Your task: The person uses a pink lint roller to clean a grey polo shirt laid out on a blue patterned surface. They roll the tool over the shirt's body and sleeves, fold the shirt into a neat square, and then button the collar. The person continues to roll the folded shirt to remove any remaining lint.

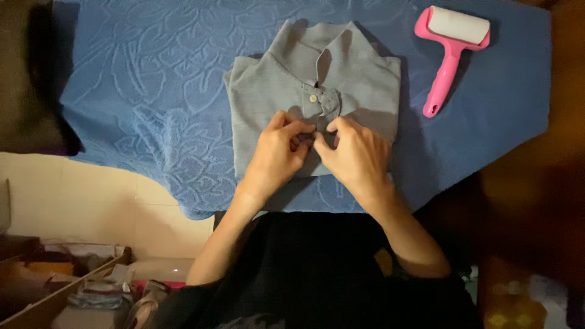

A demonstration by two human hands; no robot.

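Left hand [277,152] and right hand [353,155] meet at the lower end of the button placket of a folded grey-blue polo shirt [268,103], fingers curled narrow and pinching the fabric between fingertips; the tips nearly touch one another over the placket. What lies under the fingers is hidden, so whether a button is gripped cannot be told. One pale button [312,98] shows above the hands, and the collar above it stands open. The shirt lies front up, sleeves tucked behind, at the middle of a blue embossed cloth [152,91] that covers the tabletop, collar toward the far edge and hem toward the near edge, where the person stands. This flat, centred placement brings the placket within reach of both hands. A pink-handled lint roller [454,49] rests near the far right corner, well apart from the shirt, head pointing away. A dark cloth [30,79] hangs over the left edge.
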